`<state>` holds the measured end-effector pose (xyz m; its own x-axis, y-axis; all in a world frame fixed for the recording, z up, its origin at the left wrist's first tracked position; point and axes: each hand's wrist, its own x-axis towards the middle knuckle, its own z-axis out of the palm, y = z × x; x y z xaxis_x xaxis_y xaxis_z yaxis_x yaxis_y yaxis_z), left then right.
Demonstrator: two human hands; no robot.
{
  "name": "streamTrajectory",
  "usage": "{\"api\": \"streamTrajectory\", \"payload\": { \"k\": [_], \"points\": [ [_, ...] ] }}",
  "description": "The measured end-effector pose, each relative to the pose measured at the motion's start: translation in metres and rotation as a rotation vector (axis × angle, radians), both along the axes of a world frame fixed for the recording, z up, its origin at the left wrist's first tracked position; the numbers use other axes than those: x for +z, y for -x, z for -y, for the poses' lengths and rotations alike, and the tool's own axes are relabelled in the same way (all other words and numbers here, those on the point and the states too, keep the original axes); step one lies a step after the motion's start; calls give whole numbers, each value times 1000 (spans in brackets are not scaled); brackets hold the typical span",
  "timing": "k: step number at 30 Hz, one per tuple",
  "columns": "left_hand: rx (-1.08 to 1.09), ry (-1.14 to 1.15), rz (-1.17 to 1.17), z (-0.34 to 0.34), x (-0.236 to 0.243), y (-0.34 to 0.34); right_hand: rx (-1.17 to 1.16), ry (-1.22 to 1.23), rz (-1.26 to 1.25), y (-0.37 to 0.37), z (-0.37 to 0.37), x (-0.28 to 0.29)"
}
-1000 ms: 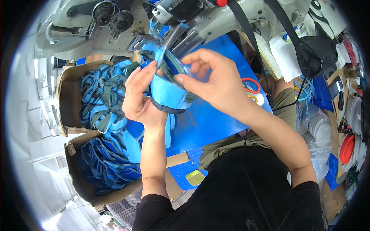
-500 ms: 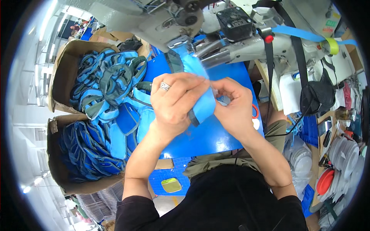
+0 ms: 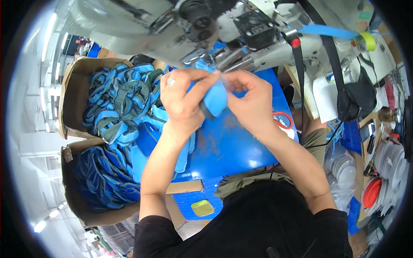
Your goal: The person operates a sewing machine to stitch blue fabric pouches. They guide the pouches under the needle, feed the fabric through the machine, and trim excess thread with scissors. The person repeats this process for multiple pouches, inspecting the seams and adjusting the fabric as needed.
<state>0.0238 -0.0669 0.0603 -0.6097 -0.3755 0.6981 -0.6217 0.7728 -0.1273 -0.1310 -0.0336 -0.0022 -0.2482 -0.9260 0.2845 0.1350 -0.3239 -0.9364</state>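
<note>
Both of my hands meet on a light-blue fabric strip (image 3: 216,99) with a dark edge, just in front of the sewing machine (image 3: 193,32). My left hand (image 3: 183,92), with a ring on one finger, pinches the strip from its left side. At the strip's right edge my right hand (image 3: 249,96) is closed, thumb and forefinger together near the top. The strip's upper end runs up to the machine's metal parts, and its lower end hangs over the blue table (image 3: 232,146). My fingers partly hide the fabric between them.
Left of the table, one cardboard box (image 3: 71,99) holds blue and grey fabric loops, another (image 3: 71,185) blue fabric pieces. More blue pieces (image 3: 150,146) overlap the table's left edge. Red-handled scissors (image 3: 284,120) lie at its right. A light-blue tape (image 3: 329,33) and black straps hang at the machine.
My hands and the strip have shifted up and slightly left, closer to the machine. Less of the strip shows above my fingers. The whole view has tilted a little.
</note>
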Motion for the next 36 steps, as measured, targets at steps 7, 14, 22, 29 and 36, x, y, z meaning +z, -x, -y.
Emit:
{"api": "streamTrajectory", "payload": {
  "k": [7,14,22,29,36],
  "points": [
    [-78,-126,-209,-7,-15,-5,-114,181,-153,0,0,-15],
    [-137,-125,-176,-7,-12,-5,-158,173,-195,-8,-6,-24],
    [-98,76,34,-8,-10,-1,-155,151,-134,-12,-5,-26],
    [-49,111,95,7,-3,-5,-41,-8,24,-9,0,-11],
    [-123,114,133,1,3,-4,-19,10,136,-6,-3,-9]
  ]
}}
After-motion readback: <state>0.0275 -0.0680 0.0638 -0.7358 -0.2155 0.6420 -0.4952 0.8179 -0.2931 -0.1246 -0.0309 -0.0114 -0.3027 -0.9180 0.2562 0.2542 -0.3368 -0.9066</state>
